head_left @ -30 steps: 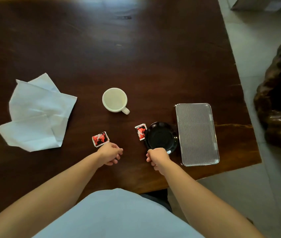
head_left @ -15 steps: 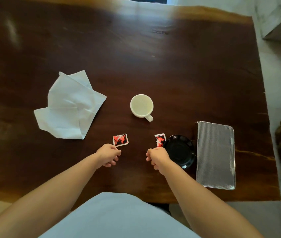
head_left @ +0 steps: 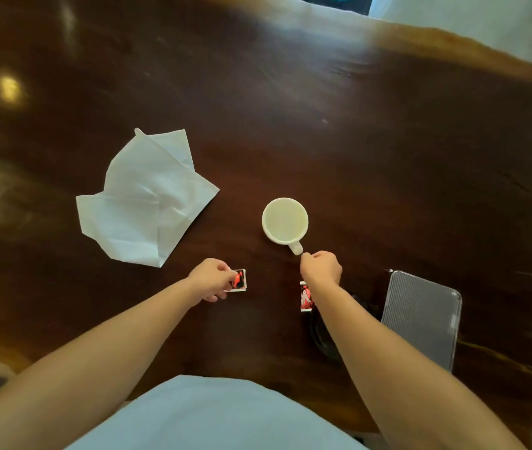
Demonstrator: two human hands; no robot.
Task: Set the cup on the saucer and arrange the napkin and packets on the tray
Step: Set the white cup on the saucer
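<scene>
On the dark wooden tabletop [head_left: 323,141] lie one white cup [head_left: 285,221], one crumpled white napkin [head_left: 146,203], two red packets, one black saucer and one grey ribbed tray [head_left: 422,315]. The cup stands upright mid-table, its handle pointing toward the right hand [head_left: 321,267], whose curled fingertips sit just at the handle; whether that grip has closed on it I cannot tell. The left hand [head_left: 210,280] is loosely curled, its fingers touching the first packet [head_left: 239,280]. The second packet [head_left: 305,297] lies beside the right wrist. The saucer [head_left: 319,336] is mostly hidden under the right forearm, just left of the tray.
</scene>
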